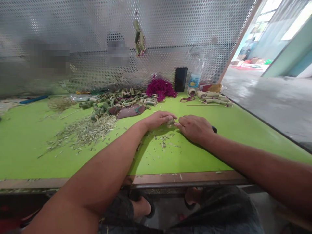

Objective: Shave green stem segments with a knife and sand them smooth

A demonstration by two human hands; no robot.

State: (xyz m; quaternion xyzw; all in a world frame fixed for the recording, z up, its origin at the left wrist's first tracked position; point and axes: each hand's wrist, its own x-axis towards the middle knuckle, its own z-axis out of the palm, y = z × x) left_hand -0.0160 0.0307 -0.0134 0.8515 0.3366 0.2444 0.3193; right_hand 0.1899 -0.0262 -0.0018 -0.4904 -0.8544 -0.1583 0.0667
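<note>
My left hand (159,119) is closed around a short piece of bamboo (170,122), pressed low over the green tabletop. Facing it, my right hand (196,127) is wrapped round a dark-handled tool (214,129). Only the end of its handle shows past the palm, and a thin tip seems to meet the bamboo between the two hands. The blade or point is mostly hidden by my fingers. Small bamboo shavings (163,143) lie scattered just below the hands.
A heap of shavings (90,131) spreads to the left. Behind it lie many cut bamboo pieces (102,109) and a brown leather-like piece (130,111). Purple cord (161,88), a phone (180,79), a plastic bottle (195,78) and strung bamboo (214,97) stand near the perforated metal screen (92,42).
</note>
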